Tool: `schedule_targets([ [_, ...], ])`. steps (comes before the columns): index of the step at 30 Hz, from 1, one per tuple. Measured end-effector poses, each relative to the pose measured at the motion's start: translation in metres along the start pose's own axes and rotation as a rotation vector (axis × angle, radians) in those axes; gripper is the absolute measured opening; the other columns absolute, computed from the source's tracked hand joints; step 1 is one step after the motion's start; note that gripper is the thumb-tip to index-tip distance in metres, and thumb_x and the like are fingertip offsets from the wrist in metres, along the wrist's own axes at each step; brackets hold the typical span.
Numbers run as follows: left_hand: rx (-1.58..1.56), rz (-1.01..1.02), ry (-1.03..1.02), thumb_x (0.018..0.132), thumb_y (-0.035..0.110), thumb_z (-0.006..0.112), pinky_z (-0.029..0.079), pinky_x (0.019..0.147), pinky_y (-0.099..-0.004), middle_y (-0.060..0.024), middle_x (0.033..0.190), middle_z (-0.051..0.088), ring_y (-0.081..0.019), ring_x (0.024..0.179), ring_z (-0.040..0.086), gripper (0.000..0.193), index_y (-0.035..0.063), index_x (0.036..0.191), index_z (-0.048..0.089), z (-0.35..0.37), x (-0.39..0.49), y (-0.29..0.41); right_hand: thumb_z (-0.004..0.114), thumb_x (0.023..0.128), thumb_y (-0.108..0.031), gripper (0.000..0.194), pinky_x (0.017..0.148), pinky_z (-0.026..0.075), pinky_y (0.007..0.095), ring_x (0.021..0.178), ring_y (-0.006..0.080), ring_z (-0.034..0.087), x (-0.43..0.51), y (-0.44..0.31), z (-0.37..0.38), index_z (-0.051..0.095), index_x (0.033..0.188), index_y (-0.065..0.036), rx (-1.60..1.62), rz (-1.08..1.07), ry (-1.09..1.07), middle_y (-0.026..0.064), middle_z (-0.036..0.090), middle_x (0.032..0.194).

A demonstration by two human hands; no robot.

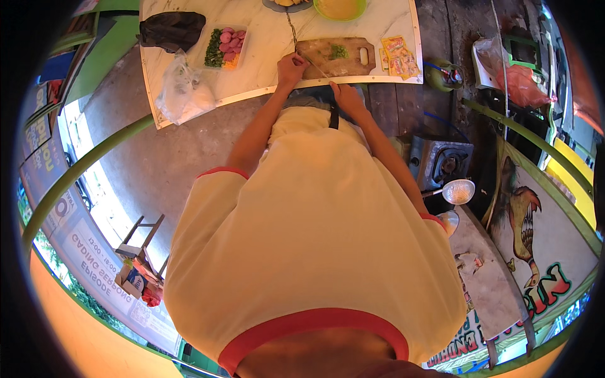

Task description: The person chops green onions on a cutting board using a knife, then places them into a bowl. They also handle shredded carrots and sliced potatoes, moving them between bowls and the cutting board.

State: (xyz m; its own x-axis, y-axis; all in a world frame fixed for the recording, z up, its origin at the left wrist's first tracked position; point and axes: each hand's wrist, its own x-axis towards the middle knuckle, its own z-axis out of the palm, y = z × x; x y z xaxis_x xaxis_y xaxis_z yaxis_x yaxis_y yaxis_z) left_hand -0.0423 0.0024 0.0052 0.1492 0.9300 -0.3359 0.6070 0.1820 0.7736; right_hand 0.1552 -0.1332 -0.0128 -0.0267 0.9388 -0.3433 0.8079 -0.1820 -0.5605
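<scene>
My right hand (347,99) is closed at the table's front edge around the near end of a thin knife (318,69), its blade slanting over the wooden cutting board (352,67). At the board's left end is my left hand (291,69), fingertips drawn together close to the blade's far end. Whether they pinch the blade or a small piece of food is too small to tell. A little heap of chopped green onion (339,51) lies on the board, beyond the knife. Printed seasoning sachets (401,56) lie just right of the board's handle hole.
On the marble-patterned table (255,80) are a container of sliced sausage and chopped greens (227,47), a black plastic bag (172,30), a clear plastic bag (184,94) and a green bowl of yellowish mixture (340,8). To the right stand a gas cylinder (444,75) and stove (442,160).
</scene>
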Motion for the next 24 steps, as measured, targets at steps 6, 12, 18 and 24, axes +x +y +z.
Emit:
schedule_targets([
  [6,-0.056,-0.043,0.013,0.079,0.020,0.088,0.056,0.065,-0.0342,-0.0078,0.074,0.071,-0.0172,0.067,0.068,0.023,0.0029,0.082,0.072,0.000,-0.004,-0.007,0.047,0.108,-0.038,0.047,0.070,0.054,0.0548,0.082,0.0486,0.067,0.007,-0.029,-0.002,0.071,0.102,0.002,0.160,0.243,0.016,0.0281,0.070,0.088],
  [12,-0.026,-0.022,0.022,0.079,0.023,0.089,0.057,0.066,-0.0351,-0.0074,0.074,0.071,-0.0179,0.067,0.068,0.026,0.0041,0.082,0.072,0.003,-0.003,-0.012,0.049,0.107,-0.039,0.053,0.073,0.051,0.0544,0.081,0.0497,0.065,-0.025,-0.001,-0.006,0.071,0.088,0.005,0.187,0.143,0.074,0.0298,0.068,0.088],
  [18,0.062,-0.012,-0.014,0.080,0.028,0.088,0.057,0.067,-0.0366,-0.0068,0.074,0.071,-0.0207,0.070,0.070,0.028,0.0067,0.081,0.070,0.002,-0.001,-0.009,0.050,0.107,-0.042,0.057,0.073,0.050,0.0590,0.079,0.0512,0.064,-0.020,0.004,-0.016,0.068,0.081,0.006,0.240,0.062,0.079,0.0301,0.066,0.081],
  [24,0.087,0.052,-0.017,0.082,0.031,0.087,0.055,0.066,-0.0353,-0.0073,0.075,0.071,-0.0193,0.069,0.069,0.030,0.0058,0.083,0.070,0.002,0.003,-0.016,0.051,0.107,-0.036,0.046,0.068,0.049,0.0538,0.075,0.0492,0.063,-0.014,-0.014,-0.023,0.071,0.098,0.005,0.298,0.024,0.118,0.0285,0.067,0.083],
])
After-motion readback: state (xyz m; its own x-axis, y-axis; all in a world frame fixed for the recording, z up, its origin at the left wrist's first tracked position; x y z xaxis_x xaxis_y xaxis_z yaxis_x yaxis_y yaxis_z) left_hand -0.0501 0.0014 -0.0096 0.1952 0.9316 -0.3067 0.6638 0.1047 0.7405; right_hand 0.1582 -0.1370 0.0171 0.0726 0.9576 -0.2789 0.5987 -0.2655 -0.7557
